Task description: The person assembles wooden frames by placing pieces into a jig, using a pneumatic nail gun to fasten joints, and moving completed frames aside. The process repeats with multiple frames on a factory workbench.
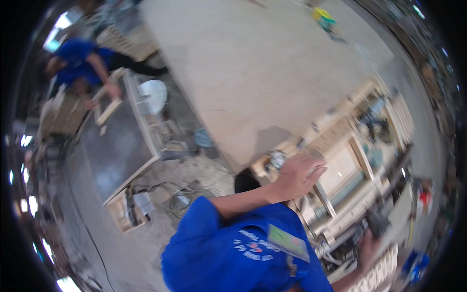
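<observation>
My left hand [297, 176] hovers at the near-left side of a wooden frame [362, 158], its fingers bent and pressed together. Blur hides what they hold, if anything. Lower right, my right hand [368, 249] is closed on a dark, bulky tool [376, 222], whose exact kind is too smeared to make out. The pale wooden frame lies in a larger wooden jig [335, 111] between and beyond my hands. A crumpled silvery item [277, 158] sits on the jig just beyond my left hand.
A wide board surface [233, 63] stretches ahead, bearing a yellow-green item [323, 18]. At left, a co-worker in blue [80, 61] handles a small wooden frame [108, 112] on a dark-topped table [116, 151]. Cables [170, 197] lie on the floor near a wooden box [125, 214].
</observation>
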Action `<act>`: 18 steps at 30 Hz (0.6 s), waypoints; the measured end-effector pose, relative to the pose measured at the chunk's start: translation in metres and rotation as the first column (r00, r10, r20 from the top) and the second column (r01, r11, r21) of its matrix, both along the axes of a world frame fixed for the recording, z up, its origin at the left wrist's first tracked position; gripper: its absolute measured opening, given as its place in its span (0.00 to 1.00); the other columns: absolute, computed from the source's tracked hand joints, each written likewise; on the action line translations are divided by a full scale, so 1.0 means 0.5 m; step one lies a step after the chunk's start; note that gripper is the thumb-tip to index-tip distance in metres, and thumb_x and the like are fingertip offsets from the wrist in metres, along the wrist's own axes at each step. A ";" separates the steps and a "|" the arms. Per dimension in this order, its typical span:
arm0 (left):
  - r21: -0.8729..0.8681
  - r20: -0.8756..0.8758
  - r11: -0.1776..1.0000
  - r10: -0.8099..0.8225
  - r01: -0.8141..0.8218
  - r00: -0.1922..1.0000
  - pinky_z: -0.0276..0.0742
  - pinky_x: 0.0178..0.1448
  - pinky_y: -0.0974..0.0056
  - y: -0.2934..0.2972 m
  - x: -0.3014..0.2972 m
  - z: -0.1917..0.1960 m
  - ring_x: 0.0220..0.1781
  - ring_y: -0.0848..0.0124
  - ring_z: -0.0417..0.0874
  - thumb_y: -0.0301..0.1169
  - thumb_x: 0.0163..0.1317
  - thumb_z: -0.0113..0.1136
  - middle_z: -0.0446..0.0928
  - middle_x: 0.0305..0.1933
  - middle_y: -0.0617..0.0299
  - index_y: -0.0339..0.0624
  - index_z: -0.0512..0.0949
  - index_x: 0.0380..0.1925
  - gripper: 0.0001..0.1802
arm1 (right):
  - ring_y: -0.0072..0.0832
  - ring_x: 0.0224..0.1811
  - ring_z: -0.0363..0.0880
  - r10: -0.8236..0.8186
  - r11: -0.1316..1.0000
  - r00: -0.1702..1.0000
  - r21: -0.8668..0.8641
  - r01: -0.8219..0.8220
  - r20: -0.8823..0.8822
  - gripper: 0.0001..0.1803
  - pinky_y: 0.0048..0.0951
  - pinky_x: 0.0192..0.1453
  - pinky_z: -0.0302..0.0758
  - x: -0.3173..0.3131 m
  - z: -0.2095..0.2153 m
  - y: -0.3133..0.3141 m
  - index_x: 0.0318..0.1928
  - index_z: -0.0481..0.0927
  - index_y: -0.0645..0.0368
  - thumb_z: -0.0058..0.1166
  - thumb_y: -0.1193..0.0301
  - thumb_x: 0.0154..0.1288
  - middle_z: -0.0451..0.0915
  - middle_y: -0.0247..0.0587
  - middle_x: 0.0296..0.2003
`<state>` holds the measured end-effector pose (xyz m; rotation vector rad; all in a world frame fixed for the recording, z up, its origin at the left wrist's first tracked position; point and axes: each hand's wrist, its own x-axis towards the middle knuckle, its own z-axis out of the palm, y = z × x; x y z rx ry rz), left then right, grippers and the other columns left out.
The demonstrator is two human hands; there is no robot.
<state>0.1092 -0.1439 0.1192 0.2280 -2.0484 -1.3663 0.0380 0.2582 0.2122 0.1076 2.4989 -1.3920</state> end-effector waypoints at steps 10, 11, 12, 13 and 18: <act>0.108 0.322 0.994 -0.031 -0.005 0.946 0.83 0.40 0.51 0.013 0.039 -0.064 0.36 0.52 0.90 0.41 0.73 0.66 0.88 0.36 0.49 0.43 0.89 0.45 0.14 | 0.52 0.62 0.83 0.298 0.833 0.880 0.551 -0.050 -0.370 0.27 0.53 0.64 0.80 0.072 -0.176 -0.026 0.63 0.83 0.62 0.65 0.55 0.76 0.84 0.57 0.63; 0.091 0.298 0.995 -0.002 -0.026 0.955 0.83 0.40 0.51 0.023 0.041 -0.068 0.36 0.52 0.90 0.42 0.73 0.66 0.88 0.36 0.49 0.44 0.89 0.44 0.14 | 0.52 0.63 0.83 0.311 0.830 0.873 0.554 -0.058 -0.375 0.27 0.53 0.65 0.80 0.076 -0.191 -0.029 0.63 0.83 0.62 0.65 0.55 0.75 0.84 0.57 0.63; 0.039 0.322 0.999 -0.024 0.012 0.946 0.83 0.40 0.51 0.036 0.047 -0.072 0.36 0.52 0.90 0.42 0.73 0.66 0.88 0.35 0.50 0.44 0.89 0.44 0.14 | 0.53 0.63 0.83 0.319 0.830 0.868 0.554 -0.062 -0.380 0.27 0.54 0.65 0.80 0.080 -0.203 -0.030 0.64 0.83 0.61 0.66 0.55 0.75 0.84 0.56 0.63; -0.018 0.347 0.998 -0.044 0.054 0.937 0.83 0.40 0.51 0.044 0.054 -0.071 0.36 0.52 0.90 0.42 0.73 0.66 0.88 0.35 0.50 0.45 0.89 0.43 0.14 | 0.53 0.64 0.82 0.323 0.831 0.863 0.554 -0.061 -0.389 0.27 0.54 0.66 0.79 0.081 -0.216 -0.028 0.64 0.83 0.61 0.66 0.55 0.75 0.83 0.56 0.64; -0.068 0.375 0.997 0.005 0.022 0.927 0.83 0.43 0.50 0.060 0.050 -0.061 0.39 0.51 0.90 0.43 0.74 0.65 0.88 0.35 0.52 0.46 0.89 0.41 0.14 | 0.55 0.66 0.81 0.305 0.820 0.844 0.573 0.004 -0.442 0.28 0.57 0.69 0.78 0.097 -0.253 0.039 0.66 0.82 0.60 0.67 0.55 0.74 0.83 0.55 0.65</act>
